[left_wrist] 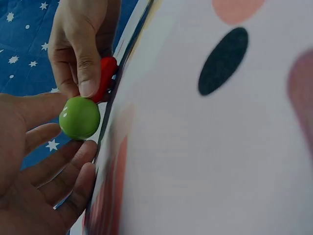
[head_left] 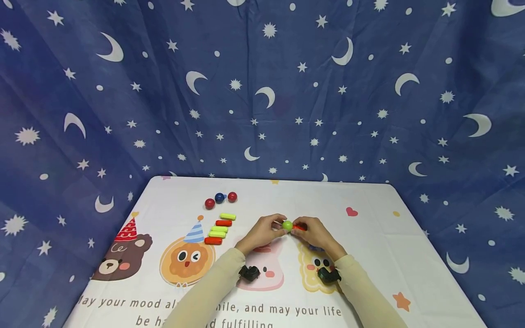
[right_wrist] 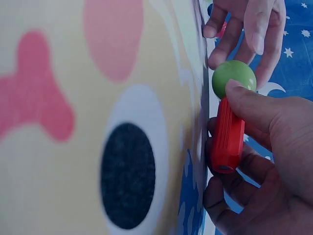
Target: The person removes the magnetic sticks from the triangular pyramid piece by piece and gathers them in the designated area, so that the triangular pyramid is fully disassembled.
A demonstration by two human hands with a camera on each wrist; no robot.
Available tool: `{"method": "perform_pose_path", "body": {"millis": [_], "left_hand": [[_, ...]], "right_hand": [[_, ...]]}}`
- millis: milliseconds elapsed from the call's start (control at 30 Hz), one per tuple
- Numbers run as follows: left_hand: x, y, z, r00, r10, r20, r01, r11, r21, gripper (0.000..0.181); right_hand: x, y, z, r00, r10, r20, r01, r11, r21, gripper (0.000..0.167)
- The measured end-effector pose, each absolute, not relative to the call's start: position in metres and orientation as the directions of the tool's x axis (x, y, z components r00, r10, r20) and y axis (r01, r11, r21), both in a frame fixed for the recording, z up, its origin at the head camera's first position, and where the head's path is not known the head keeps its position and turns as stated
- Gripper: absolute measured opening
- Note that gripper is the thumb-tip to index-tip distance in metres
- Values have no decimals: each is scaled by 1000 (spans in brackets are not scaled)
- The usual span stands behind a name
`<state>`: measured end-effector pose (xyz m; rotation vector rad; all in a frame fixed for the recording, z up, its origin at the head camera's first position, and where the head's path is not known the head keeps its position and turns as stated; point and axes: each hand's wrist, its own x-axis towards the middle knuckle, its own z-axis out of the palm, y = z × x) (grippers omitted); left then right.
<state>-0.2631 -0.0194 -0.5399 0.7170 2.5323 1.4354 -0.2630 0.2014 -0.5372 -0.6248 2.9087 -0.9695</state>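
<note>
My right hand (head_left: 316, 233) pinches a short red ribbed plastic rod (right_wrist: 227, 139) between thumb and fingers. A glossy green ball (right_wrist: 230, 76) sits against the rod's end, and the right thumb tip overlaps it. Whether ball and rod are joined, I cannot tell. Around the other side of the green ball (left_wrist: 79, 117) is my left hand (head_left: 262, 233), its fingers spread and loosely bent. In the right wrist view the left thumb stands apart from the ball; whether its other fingers touch it is unclear. Both hands are low over the table.
Left of the hands lie several red rods (head_left: 213, 241) and yellow-green rods (head_left: 228, 217) in a slanting column. Behind them are two red balls (head_left: 209, 203) and a dark blue ball (head_left: 219, 197) with a small light blue piece. A starry blue curtain (head_left: 262, 91) borders the table's back.
</note>
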Motion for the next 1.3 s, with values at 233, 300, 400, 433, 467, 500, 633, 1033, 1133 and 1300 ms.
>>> {"method": "perform_pose_path", "body": {"millis": [233,300,400,433,467,500,633,1033,1133,1300], "left_hand": [[-263,-16,-540,-878,469,95,335,458,823,41],[-262,-16,-540,-877,471,91,337,470,816,38],[-261,-16,-540,-882,464,81,331,487,808,34],[-261,-16,-540,-884,461,77,327,494,806,33],[-262,-16,-540,-886,459,72,325,501,802,32],[-262,-16,-540,-887,457,68,323,508,798,32],[-262,-17,-540,-885,462,56,327,531,782,32],[-258,-23,-535,-872,485,62,360,550,754,32],[-257,-24,-537,-872,485,64,362,551,752,31],[-255,-25,-535,-873,481,75,361,536,763,34]], "right_hand": [[-261,198,-535,-907,-401,128,-396,710,-582,23],[-260,197,-535,-903,-410,129,-404,707,-580,24],[-259,196,-536,-899,-417,137,-418,718,-557,25],[-259,196,-536,-897,-418,140,-422,721,-550,26],[-259,196,-537,-897,-418,143,-425,724,-543,26],[-259,195,-537,-896,-420,146,-428,726,-538,27],[-260,195,-536,-893,-427,144,-434,729,-529,26],[-261,191,-533,-902,-420,97,-396,719,-571,26],[-261,191,-534,-902,-421,94,-395,720,-570,26],[-261,190,-533,-907,-408,107,-395,729,-559,26]]}}
